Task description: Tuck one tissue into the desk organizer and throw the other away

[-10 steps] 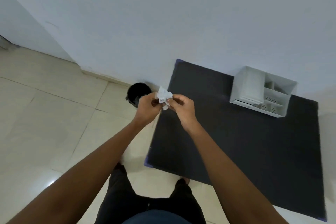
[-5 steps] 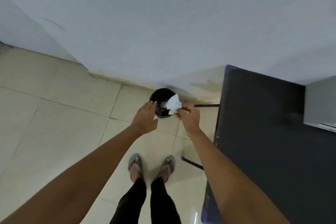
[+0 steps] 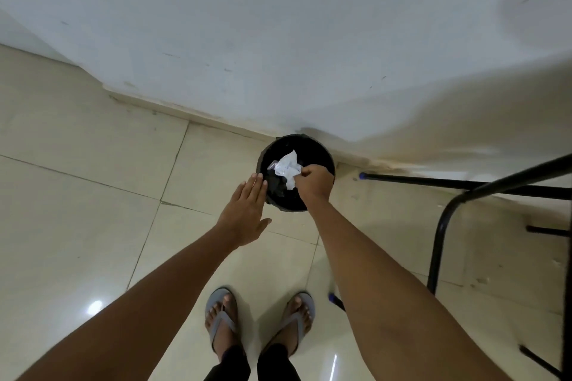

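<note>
Tiled floor (image 3: 93, 195) and wall (image 3: 278, 25) bound the black bin (image 3: 322, 161), set at the skirting with open floor on its near side. Table legs (image 3: 439, 244) stand right. Right hand (image 3: 312, 179) pinches the crumpled tissue (image 3: 289, 165) directly over the bin mouth. Left hand (image 3: 247, 210), flat and spread, hovers at the rim. Organizer not visible.

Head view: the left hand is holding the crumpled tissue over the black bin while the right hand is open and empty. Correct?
Not quite. The head view shows the right hand gripping the crumpled tissue over the black bin; the left hand is open and empty.
</note>
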